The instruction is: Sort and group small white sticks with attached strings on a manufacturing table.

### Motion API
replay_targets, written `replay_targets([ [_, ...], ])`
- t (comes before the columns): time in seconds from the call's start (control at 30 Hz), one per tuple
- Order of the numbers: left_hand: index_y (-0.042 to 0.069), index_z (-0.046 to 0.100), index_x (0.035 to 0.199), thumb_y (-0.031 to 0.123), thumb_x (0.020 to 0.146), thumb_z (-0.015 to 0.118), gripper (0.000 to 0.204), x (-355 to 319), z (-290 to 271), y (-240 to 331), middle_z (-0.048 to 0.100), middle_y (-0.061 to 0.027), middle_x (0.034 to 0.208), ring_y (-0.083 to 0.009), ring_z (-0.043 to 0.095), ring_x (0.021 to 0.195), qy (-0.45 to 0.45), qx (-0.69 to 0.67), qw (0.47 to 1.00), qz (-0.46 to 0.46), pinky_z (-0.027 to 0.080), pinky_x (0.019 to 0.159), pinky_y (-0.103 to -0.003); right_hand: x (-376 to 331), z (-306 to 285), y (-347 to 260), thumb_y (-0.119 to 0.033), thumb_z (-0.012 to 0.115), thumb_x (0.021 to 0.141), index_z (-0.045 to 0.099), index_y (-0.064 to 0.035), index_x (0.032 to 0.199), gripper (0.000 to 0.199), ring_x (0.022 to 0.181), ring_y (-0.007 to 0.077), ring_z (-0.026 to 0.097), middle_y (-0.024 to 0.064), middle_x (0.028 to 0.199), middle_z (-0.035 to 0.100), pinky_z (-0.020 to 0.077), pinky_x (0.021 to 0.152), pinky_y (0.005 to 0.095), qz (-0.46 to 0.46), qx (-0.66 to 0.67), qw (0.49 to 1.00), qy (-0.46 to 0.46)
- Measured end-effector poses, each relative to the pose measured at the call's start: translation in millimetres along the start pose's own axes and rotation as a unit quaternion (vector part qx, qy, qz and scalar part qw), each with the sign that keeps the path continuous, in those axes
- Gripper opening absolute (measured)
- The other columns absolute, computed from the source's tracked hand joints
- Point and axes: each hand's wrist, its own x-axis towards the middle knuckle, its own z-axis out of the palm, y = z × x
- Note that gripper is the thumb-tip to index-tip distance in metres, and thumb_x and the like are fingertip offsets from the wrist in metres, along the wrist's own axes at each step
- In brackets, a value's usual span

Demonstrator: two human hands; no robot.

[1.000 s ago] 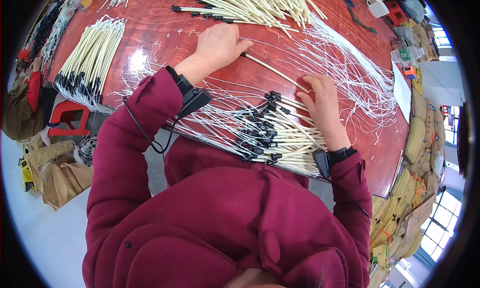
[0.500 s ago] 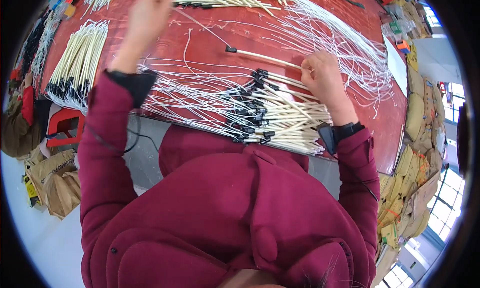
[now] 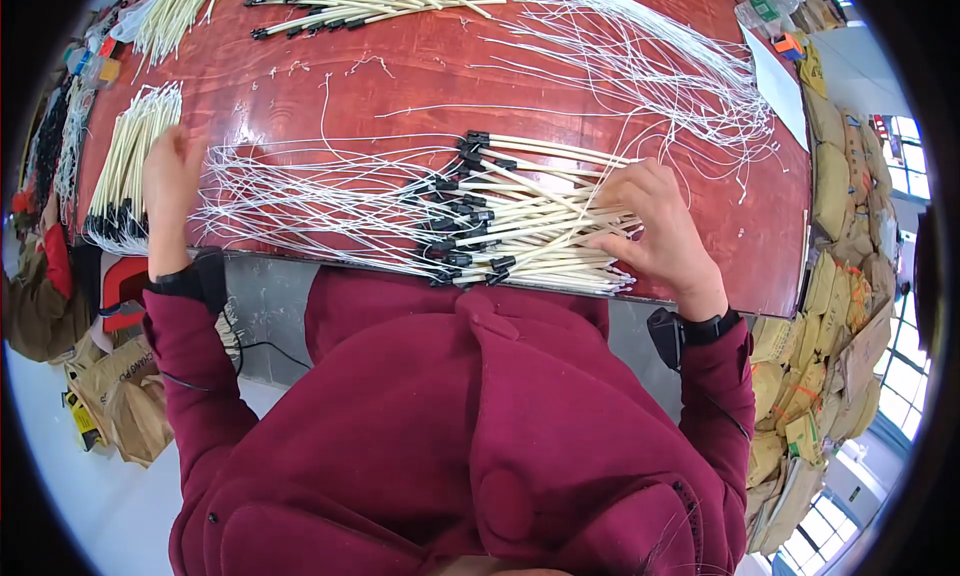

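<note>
A flat pile of cream tubes (image 3: 545,211) with black connectors (image 3: 455,221) lies at the near edge of the red-brown table (image 3: 400,81). Thin white wires (image 3: 300,196) run from the connectors to the left. My right hand (image 3: 655,226) rests on the right ends of the tubes, fingers curled over a few of them. My left hand (image 3: 170,181) is far out to the left at the loose ends of the wires, fingers spread, with nothing clearly in it. It sits beside a second bundle of cream tubes (image 3: 125,166).
More cream tubes (image 3: 370,1) lie along the table's far edge, and a tangle of loose white wires (image 3: 650,66) spreads at the far right. A white sheet (image 3: 775,76) lies at the right edge. Stacked sacks (image 3: 850,216) stand to the right; cardboard boxes (image 3: 110,396) are on the floor at left.
My left hand has swung from the far middle of the table out to the left, down to the wire ends. My right hand has stayed on the tube pile.
</note>
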Motion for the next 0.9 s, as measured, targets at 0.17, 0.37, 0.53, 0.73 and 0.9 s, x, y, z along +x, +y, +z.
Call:
replay_targets([
  [0.17, 0.002, 0.07, 0.106, 0.023, 0.091, 0.072, 0.025, 1, 12, 154, 0.072, -0.0131, 0.102, -0.0295, 0.069, 0.092, -0.025, -0.281, 0.939, 0.199, 0.054, 0.081, -0.037, 3, -4, 21, -0.014, 0.072, 0.086, 0.066, -0.006, 0.101, 0.018, 0.1, 0.0281, 0.059, 0.0085, 0.102, 0.066, 0.0426, 0.09, 0.0395, 0.021, -0.061, 0.996, 0.068],
  [0.37, 0.01, 0.07, 0.104, 0.023, 0.095, 0.059, 0.019, -45, 42, 343, 0.065, -0.0127, 0.089, -0.0339, 0.065, 0.088, -0.177, -0.353, 0.737, 0.548, 0.054, 0.078, -0.046, 15, -4, 19, -0.012, 0.069, 0.088, 0.067, -0.0054, 0.105, 0.018, 0.1, 0.0292, 0.059, 0.0095, 0.106, 0.067, 0.0429, 0.091, 0.0398, 0.049, -0.094, 0.989, 0.108],
  [0.53, 0.006, 0.073, 0.09, 0.035, 0.095, 0.058, 0.033, -56, 46, 401, 0.068, -0.0177, 0.081, -0.0378, 0.067, 0.082, -0.317, -0.228, 0.764, 0.514, 0.054, 0.074, -0.049, 4, -1, 25, -0.013, 0.07, 0.088, 0.066, -0.0057, 0.105, 0.019, 0.097, 0.0288, 0.058, 0.0087, 0.105, 0.066, 0.0431, 0.087, 0.0402, 0.067, -0.104, 0.984, 0.128],
  [0.73, 0.002, 0.072, 0.079, 0.039, 0.094, 0.058, 0.042, -9, 52, 392, 0.068, -0.0219, 0.076, -0.0384, 0.069, 0.076, -0.249, -0.255, 0.821, 0.445, 0.054, 0.071, -0.05, 2, 3, 33, -0.013, 0.069, 0.09, 0.067, -0.0047, 0.11, 0.022, 0.101, 0.0307, 0.059, 0.0102, 0.108, 0.067, 0.0443, 0.09, 0.0409, 0.089, -0.082, 0.985, 0.123],
  [0.9, 0.003, 0.073, 0.086, 0.032, 0.089, 0.068, 0.03, 59, 59, 345, 0.068, -0.0193, 0.089, -0.0375, 0.068, 0.09, -0.067, -0.116, 0.896, 0.422, 0.055, 0.077, -0.049, 14, 7, 30, -0.013, 0.07, 0.089, 0.067, -0.0046, 0.11, 0.023, 0.1, 0.0307, 0.058, 0.0101, 0.109, 0.066, 0.0442, 0.09, 0.0408, 0.093, -0.076, 0.986, 0.118],
])
